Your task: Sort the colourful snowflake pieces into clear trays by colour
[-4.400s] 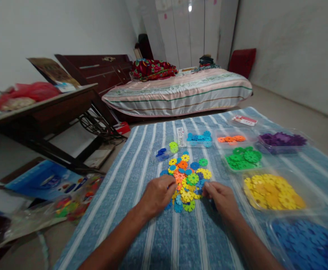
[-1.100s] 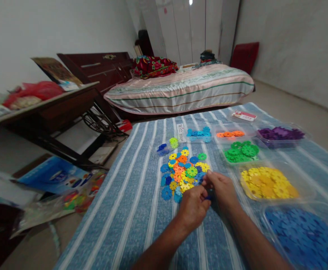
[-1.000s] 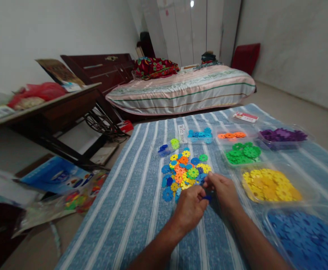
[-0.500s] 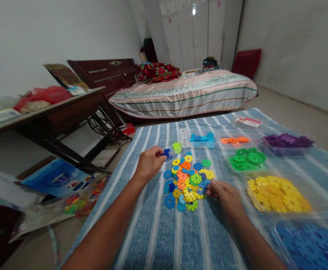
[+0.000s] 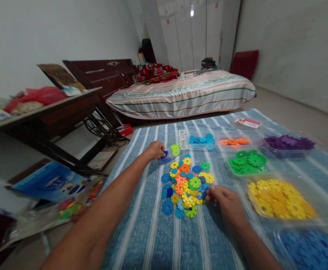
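Note:
My left hand [image 5: 155,150] is at the far left of the pile, its fingers pinched on a dark blue flower-shaped plastic disc [image 5: 165,153]. Below it, more dark blue shows in a blurred clear patch. Right beside that lie yellow-green discs [image 5: 175,150]. A loose pile of mixed discs [image 5: 190,199] in yellow, orange, blue and green spreads over the cloth between my hands. At its right edge my right hand [image 5: 224,197] is closed, thumb and fingers together next to some blue discs [image 5: 204,190]. What these fingers hold, if anything, is hidden.
Clear tubs along the right hold light blue [image 5: 201,141], orange [image 5: 234,142], purple [image 5: 290,143], green [image 5: 247,162], yellow [image 5: 280,198] and blue discs [image 5: 311,247]. A striped cloth [image 5: 149,221] covers the surface. A bed [image 5: 180,97] stands beyond, a wooden table [image 5: 79,98] at left.
My left hand has moved slightly left and away from me, down onto the dark blue discs beside the yellow-green ones. My right hand stays at the pile's right edge.

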Demonstrator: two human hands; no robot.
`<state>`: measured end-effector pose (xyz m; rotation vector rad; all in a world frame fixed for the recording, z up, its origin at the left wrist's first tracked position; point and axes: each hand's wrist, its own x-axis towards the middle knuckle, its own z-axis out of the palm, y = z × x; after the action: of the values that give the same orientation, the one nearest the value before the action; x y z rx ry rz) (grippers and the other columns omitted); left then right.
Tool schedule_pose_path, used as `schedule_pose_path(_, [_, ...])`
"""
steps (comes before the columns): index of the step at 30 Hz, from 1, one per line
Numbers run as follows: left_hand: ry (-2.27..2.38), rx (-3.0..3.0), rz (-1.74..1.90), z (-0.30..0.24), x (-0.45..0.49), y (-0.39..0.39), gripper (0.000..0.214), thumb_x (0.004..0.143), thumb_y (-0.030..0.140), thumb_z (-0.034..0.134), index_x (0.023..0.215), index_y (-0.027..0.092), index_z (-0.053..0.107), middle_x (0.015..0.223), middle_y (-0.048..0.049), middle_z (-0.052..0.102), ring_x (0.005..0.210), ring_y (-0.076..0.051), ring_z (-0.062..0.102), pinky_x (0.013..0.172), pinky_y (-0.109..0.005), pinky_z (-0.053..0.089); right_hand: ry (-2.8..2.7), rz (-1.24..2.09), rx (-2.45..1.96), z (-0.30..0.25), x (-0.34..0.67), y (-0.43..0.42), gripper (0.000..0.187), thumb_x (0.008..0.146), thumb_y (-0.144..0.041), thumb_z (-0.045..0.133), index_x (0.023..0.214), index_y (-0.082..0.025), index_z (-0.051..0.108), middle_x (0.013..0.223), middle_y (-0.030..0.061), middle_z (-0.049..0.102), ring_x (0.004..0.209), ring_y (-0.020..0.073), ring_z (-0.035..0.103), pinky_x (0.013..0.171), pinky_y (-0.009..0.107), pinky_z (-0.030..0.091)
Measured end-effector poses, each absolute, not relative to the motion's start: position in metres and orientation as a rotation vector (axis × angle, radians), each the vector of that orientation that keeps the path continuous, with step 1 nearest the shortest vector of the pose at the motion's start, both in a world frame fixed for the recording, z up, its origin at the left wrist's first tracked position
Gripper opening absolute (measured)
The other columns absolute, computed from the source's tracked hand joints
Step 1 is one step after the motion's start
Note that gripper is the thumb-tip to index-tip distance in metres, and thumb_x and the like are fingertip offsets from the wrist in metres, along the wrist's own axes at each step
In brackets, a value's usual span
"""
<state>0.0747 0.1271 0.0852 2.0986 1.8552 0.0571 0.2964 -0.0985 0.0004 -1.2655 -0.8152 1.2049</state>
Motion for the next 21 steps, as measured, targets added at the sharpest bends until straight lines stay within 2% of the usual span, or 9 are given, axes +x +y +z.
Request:
schedule_pose_path(4, [1.857,2.110,-0.048,0.084,0.080,0.133,0.011,0.055,0.010,0.071,0.060,0.018,0.065,0.043,0.0068,0.055,0.051,-0.013,0.059,0.054,-0.020,0.042,-0.829,1.203,-1.258,-0.001,0.296,-0.098,0.054,0.073,-0.070,0.065,0.057,-0.018,0.067,0.057,0.0059,0.063,0.058,0.0166,0.051,0.059,0.029,0.041])
schedule_pose_path(7, [1.917,2.178,-0.012,0.089,0.079,0.137,0.013,0.055,0.010,0.072,0.056,0.019,0.063,0.047,0.0046,0.057,0.060,-0.015,0.062,0.059,-0.021,0.042,-0.839,1.189,-1.256,0.000,0.296,-0.097,0.053,0.074,-0.068,0.065,0.055,-0.018,0.066,0.057,0.0056,0.063,0.058,0.0164,0.051,0.059,0.029,0.041])
schedule_pose_path(12, [1.981,2.330,0.177,0.104,0.077,0.124,0.004,0.068,0.018,0.063,0.066,0.020,0.066,0.066,-0.0010,0.066,0.078,-0.019,0.064,0.069,-0.024,0.042,-0.813,1.188,-1.236,0.002,0.296,-0.097,0.052,0.073,-0.067,0.067,0.055,-0.018,0.067,0.056,0.0053,0.062,0.057,0.0166,0.051,0.058,0.029,0.040])
schedule_pose_path(17, [1.746,2.521,0.450,0.105,0.078,0.070,0.015,0.079,0.031,0.056,0.072,0.021,0.065,0.072,-0.0015,0.067,0.071,-0.017,0.062,0.070,-0.026,0.044,-0.797,1.187,-1.207,0.000,0.296,-0.096,0.052,0.073,-0.066,0.067,0.056,-0.018,0.068,0.056,0.0057,0.062,0.057,0.0164,0.051,0.058,0.029,0.041])
schedule_pose_path(21, [1.573,2.558,0.487,0.082,0.077,0.013,0.016,0.083,0.030,0.051,0.077,0.022,0.064,0.078,-0.0029,0.067,0.073,-0.018,0.063,0.072,-0.028,0.048,-0.807,1.182,-1.201,-0.001,0.296,-0.095,0.050,0.074,-0.065,0.066,0.056,-0.017,0.068,0.056,0.0051,0.063,0.056,0.0148,0.050,0.057,0.028,0.040])
